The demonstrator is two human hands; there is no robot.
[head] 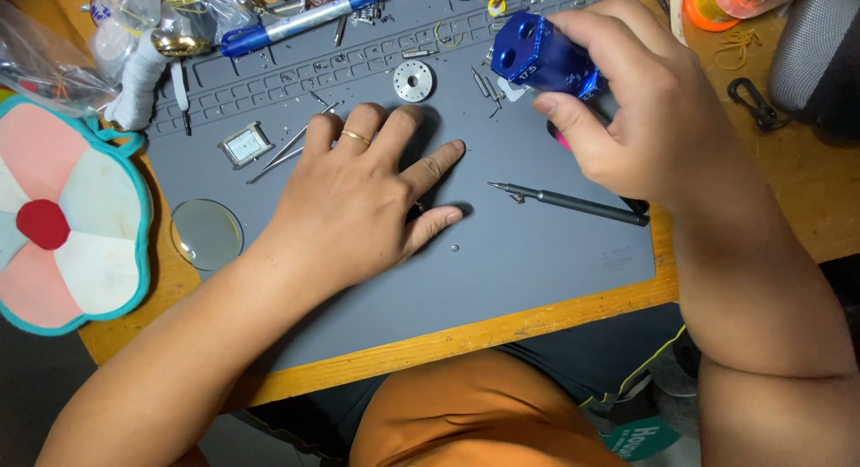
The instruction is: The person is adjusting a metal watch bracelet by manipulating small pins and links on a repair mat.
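My left hand point(363, 194) lies flat on the grey work mat point(528, 261), fingers spread, a gold ring on one finger; something small and dark sits under its index finger, mostly hidden. My right hand point(640, 117) is raised over the mat's right side and grips a blue metal tool block point(535, 56) with round holes in its face. A slim dark screwdriver point(569, 203) lies on the mat just below the right hand. Tweezers point(291, 149) poke out from under the left fingers.
A small rectangular watch case point(245, 145), a round silver disc point(413, 80), a clear round lens point(207, 235) and a blue pen point(300, 21) lie around the mat. Plastic bags sit at top left, a flower-shaped pad point(63, 225) at left, orange tape roll point(708, 5) at top right.
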